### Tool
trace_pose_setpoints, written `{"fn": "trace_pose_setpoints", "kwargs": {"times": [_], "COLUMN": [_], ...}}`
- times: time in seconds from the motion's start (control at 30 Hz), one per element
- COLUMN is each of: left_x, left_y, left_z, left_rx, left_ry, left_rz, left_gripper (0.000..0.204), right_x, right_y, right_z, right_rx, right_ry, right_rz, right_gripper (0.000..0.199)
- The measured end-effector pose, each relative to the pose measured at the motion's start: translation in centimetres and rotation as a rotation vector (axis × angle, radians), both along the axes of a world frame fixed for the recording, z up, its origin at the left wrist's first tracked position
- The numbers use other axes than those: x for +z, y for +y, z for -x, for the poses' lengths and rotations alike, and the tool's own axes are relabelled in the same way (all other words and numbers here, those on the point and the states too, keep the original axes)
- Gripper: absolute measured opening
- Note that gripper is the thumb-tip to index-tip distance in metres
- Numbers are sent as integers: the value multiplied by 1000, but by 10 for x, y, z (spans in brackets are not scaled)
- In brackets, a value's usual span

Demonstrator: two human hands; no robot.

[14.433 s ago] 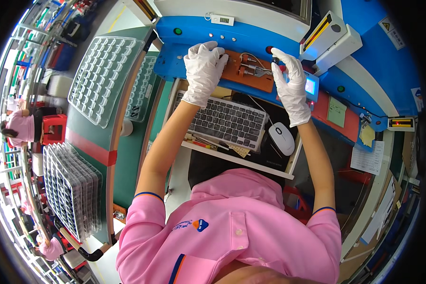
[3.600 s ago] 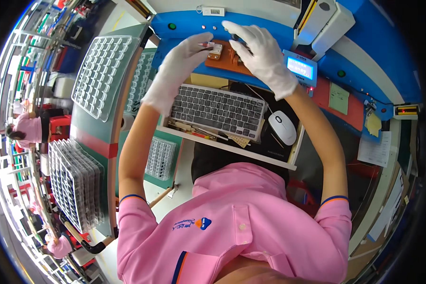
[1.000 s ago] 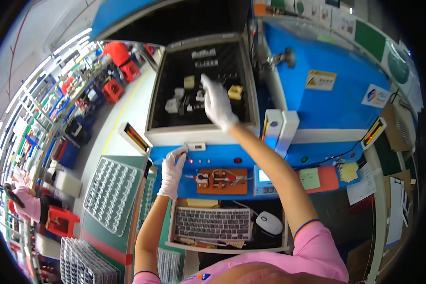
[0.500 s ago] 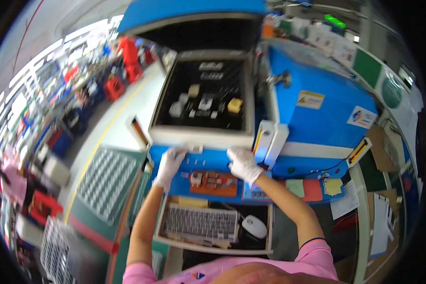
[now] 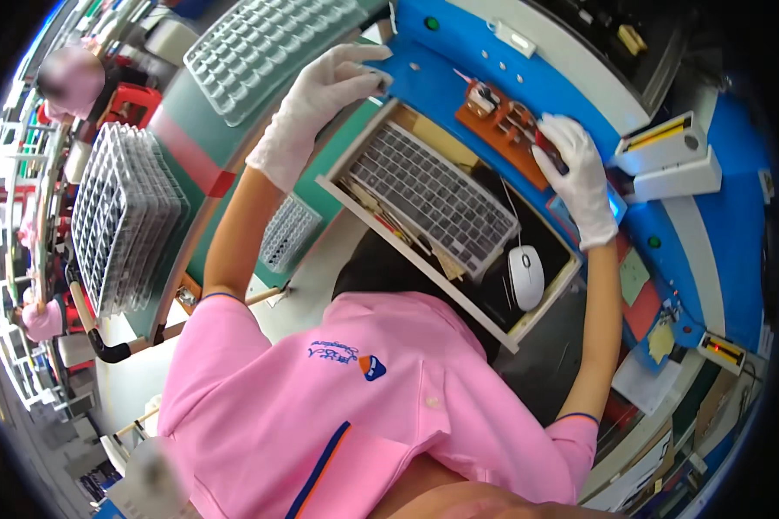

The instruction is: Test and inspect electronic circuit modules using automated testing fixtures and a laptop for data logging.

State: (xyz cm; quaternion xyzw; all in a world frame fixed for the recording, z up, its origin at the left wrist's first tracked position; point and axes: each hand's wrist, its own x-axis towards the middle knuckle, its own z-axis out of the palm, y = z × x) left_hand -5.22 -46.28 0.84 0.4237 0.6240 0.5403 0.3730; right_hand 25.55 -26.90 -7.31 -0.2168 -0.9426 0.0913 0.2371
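My left hand [image 5: 333, 91], in a white glove, is raised at the left end of the blue machine bed [image 5: 437, 73]. Its fingers bend together round something small and greyish that I cannot make out. My right hand [image 5: 573, 169], also gloved, closes on a red-and-black handle [image 5: 549, 149]; what it belongs to is hidden. This hand is at the right end of an orange-brown fixture block [image 5: 515, 143] with metal parts on top. Several tiny pale pieces [image 5: 502, 66] lie on the blue bed beyond the block.
Below the bed, an open drawer holds a keyboard [image 5: 437, 190] and a white mouse [image 5: 525, 277]. Clear plastic trays [image 5: 251, 56] lie on the green bench at left, with a tray stack [image 5: 125, 216] nearer. White sensor housings [image 5: 666, 156] stand right of my right hand. People sit farther left.
The view has turned and tipped down toward my body. My left hand has left the machine's front edge for the bed's left end; my right hand has come down to the fixture block.
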Motion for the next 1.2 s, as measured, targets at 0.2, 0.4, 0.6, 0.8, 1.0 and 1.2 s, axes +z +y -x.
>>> {"fn": "trace_pose_setpoints", "kwargs": {"times": [0.2,0.4,0.6,0.8,1.0,1.2], "left_x": [-85,-91,-91,-111,-131,-133], "left_y": [-24,-28,35,97,118,118], "left_z": [-15,-27,-51,-57,-63,-63], "left_rx": [-65,-16,120,266,340,287], "left_ry": [-220,-181,172,795,908,1052], "left_rz": [66,177,-23,-284,-392,-328], "left_gripper": [23,24,22,24,24,23], "right_x": [-7,16,-21,-29,-30,6], "right_y": [-10,4,22,22,23,-10], "right_z": [11,20,104,97,93,71], "right_rx": [153,-60,141,141,93,-121], "right_ry": [44,-72,233,105,105,443], "right_rz": [13,-185,-299,-136,-98,141], "right_gripper": [24,22,23,19,24,21]}}
